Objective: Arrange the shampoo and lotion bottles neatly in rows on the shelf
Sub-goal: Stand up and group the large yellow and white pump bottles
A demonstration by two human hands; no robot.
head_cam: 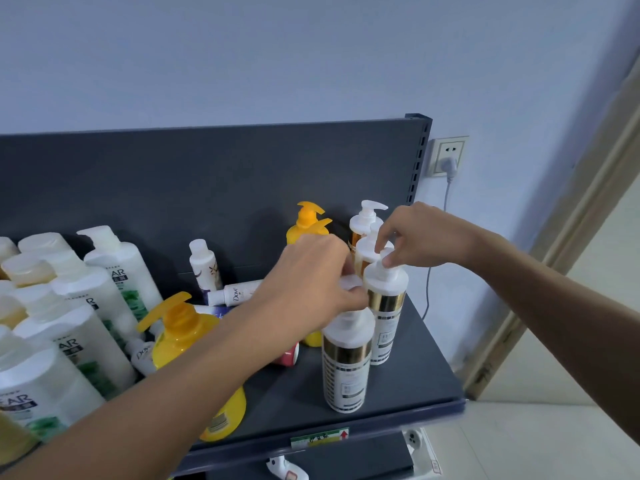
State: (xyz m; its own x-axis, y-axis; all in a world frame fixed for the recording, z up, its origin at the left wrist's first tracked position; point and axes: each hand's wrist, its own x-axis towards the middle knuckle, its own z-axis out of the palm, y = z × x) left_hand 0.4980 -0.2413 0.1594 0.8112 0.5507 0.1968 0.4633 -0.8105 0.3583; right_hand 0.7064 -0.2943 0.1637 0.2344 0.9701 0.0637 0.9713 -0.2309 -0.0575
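Standing upright, front bottle (346, 368) in left hand (311, 282), second bottle (386, 317) in right hand (422, 237)

On the shelf (426, 368) I log pump bottles (346, 368) filed front to back beneath the left hand (311, 282) and right hand (426, 237). Flip-cap bottles (86, 299) crowd left of the left hand; small bottles (235, 292) lie between.

A pale blue wall (242, 57) carries a white socket (456, 147) with a grey plug (450, 167) in it, its cable (429, 282) hanging down. At right stands a wooden door frame (568, 258) above light floor (519, 445).
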